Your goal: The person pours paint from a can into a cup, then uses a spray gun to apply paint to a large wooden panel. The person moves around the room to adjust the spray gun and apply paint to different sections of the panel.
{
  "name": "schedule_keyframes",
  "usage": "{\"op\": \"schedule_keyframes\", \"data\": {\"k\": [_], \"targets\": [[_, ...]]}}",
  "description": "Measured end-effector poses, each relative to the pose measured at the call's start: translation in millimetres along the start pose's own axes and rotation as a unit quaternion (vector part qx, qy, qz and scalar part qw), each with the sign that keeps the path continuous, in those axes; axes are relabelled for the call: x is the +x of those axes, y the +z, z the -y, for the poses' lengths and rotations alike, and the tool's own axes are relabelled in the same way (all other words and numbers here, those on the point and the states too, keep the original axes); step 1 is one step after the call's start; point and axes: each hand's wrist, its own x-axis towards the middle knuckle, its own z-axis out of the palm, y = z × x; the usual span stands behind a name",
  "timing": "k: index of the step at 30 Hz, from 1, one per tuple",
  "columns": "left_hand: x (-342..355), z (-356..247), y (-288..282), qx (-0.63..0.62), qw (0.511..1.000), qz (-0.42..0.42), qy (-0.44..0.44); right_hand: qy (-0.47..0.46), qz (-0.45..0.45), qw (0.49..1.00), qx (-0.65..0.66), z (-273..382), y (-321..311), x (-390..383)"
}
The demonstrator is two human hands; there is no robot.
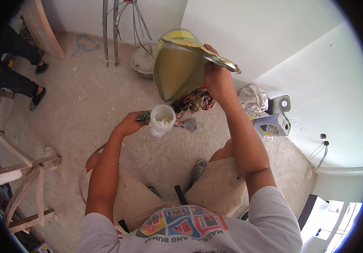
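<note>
My right hand (pixel 217 80) grips a large yellow metal tin (pixel 177 69) by its cut, bent-back top edge. The tin is tilted, its opening turned toward me. Just below its lower edge, my left hand (pixel 130 124) holds a white plastic cup (pixel 163 116) with whitish stuff inside and smeared down its side. A green-handled piece (pixel 143 116) shows between the left fingers; its kind is partly hidden. A scraper (pixel 187 124) with a broad blade appears right of the cup; whether it is held or lies on the floor I cannot tell.
Patterned cloth (pixel 194 101) lies behind the tin. A lidded bucket (pixel 143 61) and hanging wires stand by the far wall. At right are a white bundle (pixel 254 99) and a square can (pixel 273 125). Wooden trestles (pixel 36 162) and another person's legs (pixel 21 63) are at left.
</note>
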Motion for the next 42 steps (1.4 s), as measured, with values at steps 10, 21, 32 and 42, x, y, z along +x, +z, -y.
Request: {"op": "schedule_keyframes", "data": {"k": [10,21,32,42], "targets": [[-1,-5,1,-0.013,1.0,-0.007,0.0,0.016,0.003,1.0,0.021,11,-4,-1],[-2,-7,-1,0.0,1.0,0.004,-0.013,0.016,-0.001,1.0,0.008,15,-4,-2],[-4,-14,-1,-0.002,1.0,-0.004,-0.013,0.009,0.003,1.0,-0.001,19,-4,-2],[1,-3,-1,0.008,1.0,-0.003,0.011,-0.012,0.005,1.0,0.0,26,-7,-4]]}}
